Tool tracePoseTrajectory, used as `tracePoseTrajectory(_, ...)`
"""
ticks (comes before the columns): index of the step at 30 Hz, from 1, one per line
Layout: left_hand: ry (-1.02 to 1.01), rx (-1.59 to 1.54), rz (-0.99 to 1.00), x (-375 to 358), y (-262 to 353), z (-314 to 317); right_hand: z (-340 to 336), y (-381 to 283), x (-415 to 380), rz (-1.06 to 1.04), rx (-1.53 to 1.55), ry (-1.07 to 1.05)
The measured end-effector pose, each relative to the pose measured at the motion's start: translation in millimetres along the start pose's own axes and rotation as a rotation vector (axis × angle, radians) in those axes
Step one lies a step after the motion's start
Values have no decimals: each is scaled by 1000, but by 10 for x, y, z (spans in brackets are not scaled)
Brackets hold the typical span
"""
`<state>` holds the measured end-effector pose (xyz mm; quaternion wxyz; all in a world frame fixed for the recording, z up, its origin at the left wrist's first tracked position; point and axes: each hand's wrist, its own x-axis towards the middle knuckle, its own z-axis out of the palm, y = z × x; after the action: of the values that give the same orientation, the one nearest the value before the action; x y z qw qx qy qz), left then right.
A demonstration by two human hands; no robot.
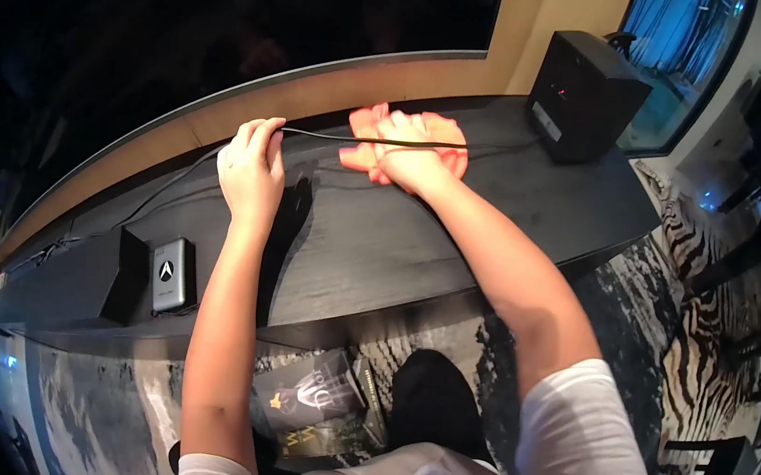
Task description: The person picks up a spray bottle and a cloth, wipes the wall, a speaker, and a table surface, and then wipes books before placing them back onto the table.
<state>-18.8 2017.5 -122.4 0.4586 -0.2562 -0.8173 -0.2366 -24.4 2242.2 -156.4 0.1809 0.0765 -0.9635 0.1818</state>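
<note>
My left hand pinches a thin black cable and holds it up above the dark console top. From those fingers the cable runs right, passing over my other hand, toward a black speaker box. On the console, near its back edge, my right hand presses down on a bunched orange-red cloth. Its fingers are curled into the cloth, and folds hide part of them. To the left of my left hand the cable drops along the back of the console.
A black speaker box stands at the console's right end. A small silver-grey device and a black box sit at the left. Behind is a large dark screen. Books lie below the front edge on a patterned rug.
</note>
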Motion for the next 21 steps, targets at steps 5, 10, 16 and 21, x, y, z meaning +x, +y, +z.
tracePoseTrajectory(5, 113, 52, 68, -21, 34, -11, -798, -55, -58, -370, -505, -60)
tracePoseTrajectory(10, 131, 55, 66, -27, 28, -21, -387, 1372, 127, 208, -167, 190)
tracePoseTrajectory(16, 73, 19, 91, -25, 22, -35, -730, 710, -324, 278, 303, -209)
tracePoseTrajectory(21, 97, -2, 61, -42, 11, -42, -835, -242, -1449, -577, 361, -165)
